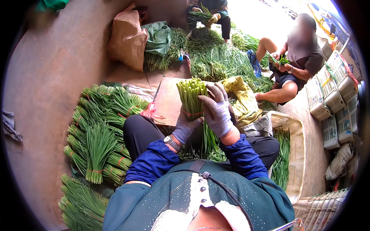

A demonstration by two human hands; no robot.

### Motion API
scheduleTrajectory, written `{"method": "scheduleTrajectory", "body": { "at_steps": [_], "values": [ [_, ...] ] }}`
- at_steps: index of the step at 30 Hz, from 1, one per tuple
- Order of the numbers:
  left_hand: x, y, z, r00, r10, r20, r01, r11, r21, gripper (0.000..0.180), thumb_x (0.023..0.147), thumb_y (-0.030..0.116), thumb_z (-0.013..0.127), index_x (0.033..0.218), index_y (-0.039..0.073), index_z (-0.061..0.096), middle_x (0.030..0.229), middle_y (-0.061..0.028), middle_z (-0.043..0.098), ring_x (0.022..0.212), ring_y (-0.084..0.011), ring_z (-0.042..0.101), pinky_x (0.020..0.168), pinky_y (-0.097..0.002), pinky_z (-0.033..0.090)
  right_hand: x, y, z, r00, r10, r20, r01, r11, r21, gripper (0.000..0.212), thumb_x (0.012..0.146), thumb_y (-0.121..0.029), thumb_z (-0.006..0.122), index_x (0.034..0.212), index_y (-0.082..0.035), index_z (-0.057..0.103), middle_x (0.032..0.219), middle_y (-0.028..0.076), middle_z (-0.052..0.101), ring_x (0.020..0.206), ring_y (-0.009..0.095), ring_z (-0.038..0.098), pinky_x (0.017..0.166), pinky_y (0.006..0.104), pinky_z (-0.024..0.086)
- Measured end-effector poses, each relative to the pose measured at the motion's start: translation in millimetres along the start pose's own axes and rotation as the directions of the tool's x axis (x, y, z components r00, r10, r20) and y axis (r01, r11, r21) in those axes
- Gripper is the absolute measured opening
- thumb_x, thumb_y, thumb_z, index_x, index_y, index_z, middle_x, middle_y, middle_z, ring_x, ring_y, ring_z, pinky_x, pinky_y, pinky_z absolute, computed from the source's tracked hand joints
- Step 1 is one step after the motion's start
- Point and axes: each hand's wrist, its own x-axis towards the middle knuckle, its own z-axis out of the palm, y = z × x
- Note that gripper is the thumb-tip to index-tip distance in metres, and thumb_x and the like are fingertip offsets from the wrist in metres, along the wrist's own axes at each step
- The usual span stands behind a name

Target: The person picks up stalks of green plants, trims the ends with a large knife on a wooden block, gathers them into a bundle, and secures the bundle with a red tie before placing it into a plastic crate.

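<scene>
Upright in front of me stands a bundle of garlic chives (pixel 191 96), its pale cut ends up and a red band round its lower part. The leaves hang down below my hands. My left hand (pixel 185 125), in a light purple work glove, is wrapped round the bundle at the band. Gloved the same way, my right hand (pixel 219 109) curls against the bundle's right side, thumb and fingers near the cut ends. Just behind it lies a board (pixel 168 98) with pink ties (pixel 152 111) hanging on its left edge.
Banded chive bundles (pixel 101 148) are piled at my left. On my right a cream plastic crate (pixel 297 154) holds more chives, near a yellow sack (pixel 244 101). Loose chives (pixel 216 59) heap ahead, where two people sit handling chives. White crates (pixel 327 84) stack at far right.
</scene>
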Motion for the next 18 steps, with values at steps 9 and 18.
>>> {"method": "scheduleTrajectory", "body": {
  "at_steps": [9, 18],
  "values": [
    [-3, -10, 5, 0.993, 0.008, -0.12, -0.018, 0.997, -0.08, 0.085, 0.077, 0.01, 0.082, 0.143, 0.007, 0.03, 0.136, -0.0094, 0.049, 0.124, -0.0204, 0.051, 0.105, -0.0351, 0.044, -6, -14, 20, 0.991, 0.132, -0.004, -0.13, 0.97, -0.204, 0.043, 0.074, -0.011, 0.071, 0.116, -0.003, 0.062, 0.132, 0.02, 0.052, 0.126, 0.044, 0.045, 0.103, 0.0535, 0.04],
    [3, -8, 3, 0.984, 0.114, -0.139, -0.107, 0.993, 0.058, 0.089, 0.074, 0.008, 0.082, 0.144, 0.008, 0.027, 0.135, -0.0096, 0.048, 0.124, -0.0212, 0.052, 0.106, -0.0353, 0.044, 9, -14, 21, 0.98, 0.196, -0.03, -0.196, 0.938, -0.286, 0.032, 0.074, -0.011, 0.074, 0.105, -0.009, 0.068, 0.133, 0.017, 0.054, 0.127, 0.041, 0.045, 0.107, 0.0502, 0.037]
  ]
}}
